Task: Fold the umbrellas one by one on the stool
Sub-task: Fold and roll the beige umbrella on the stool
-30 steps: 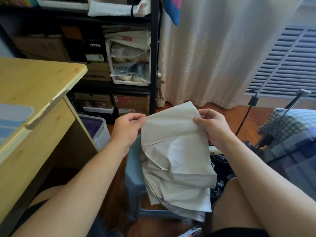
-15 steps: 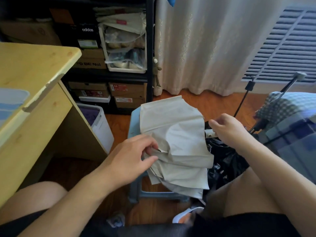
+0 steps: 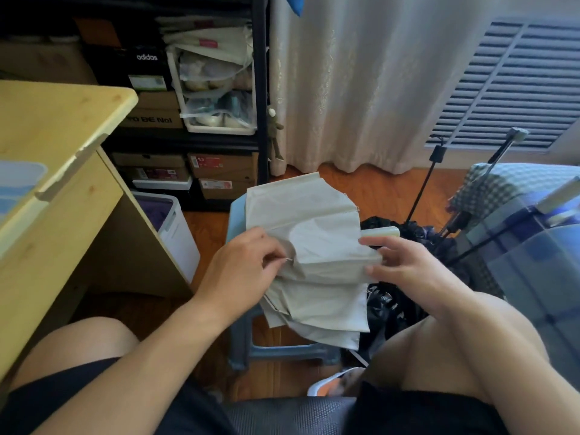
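A seated person works a beige umbrella [image 3: 310,246] whose pleated canopy lies over the blue stool [image 3: 238,211], its lower folds hanging past the stool's near edge. The left hand [image 3: 241,271] has its fingers [image 3: 276,254] pinched together on a fold at the canopy's left side, while the right hand [image 3: 405,268] grips the canopy's right edge between thumb and fingers. A black umbrella [image 3: 408,237] lies just right of the stool, touching the beige canopy.

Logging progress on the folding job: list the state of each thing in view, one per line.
Beige umbrella: partly folded, panels pleated, lying over the stool.
Stool: upright, mostly covered.
Left hand: pinching a canopy fold.
Right hand: fingers on the canopy's right edge.
Dark umbrella: unfolded, crumpled beside the stool.
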